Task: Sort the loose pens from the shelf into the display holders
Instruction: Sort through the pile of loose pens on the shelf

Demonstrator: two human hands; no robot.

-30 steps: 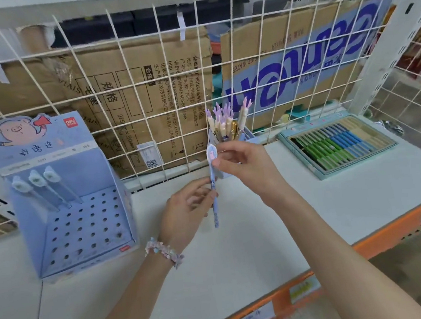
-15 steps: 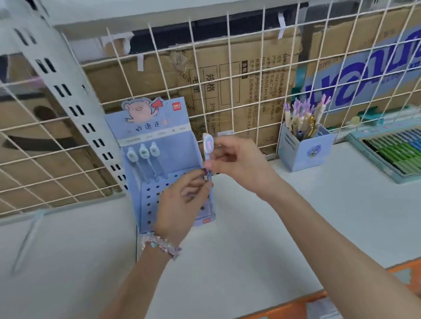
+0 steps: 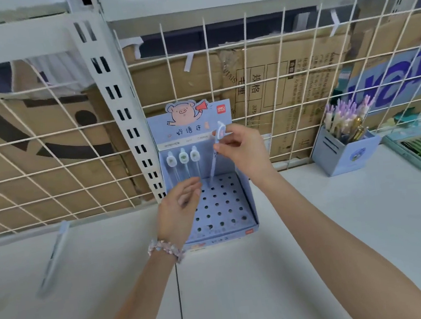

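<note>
Beside display holder (image 3: 210, 206): pen cup (image 3: 345, 151)

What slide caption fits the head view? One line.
Right hand lowers a pen into the holder; left hand hovers open.

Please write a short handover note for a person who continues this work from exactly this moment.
Right hand: pinches a pen near its top, tip down at a back-row hole of the pig holder.
Left hand: open, empty, at the holder's front left.
Done: three pens stand in the back row; the box on the right holds several pens.
Left: seat this pen, then sort the loose pen lying on the shelf at left.
</note>
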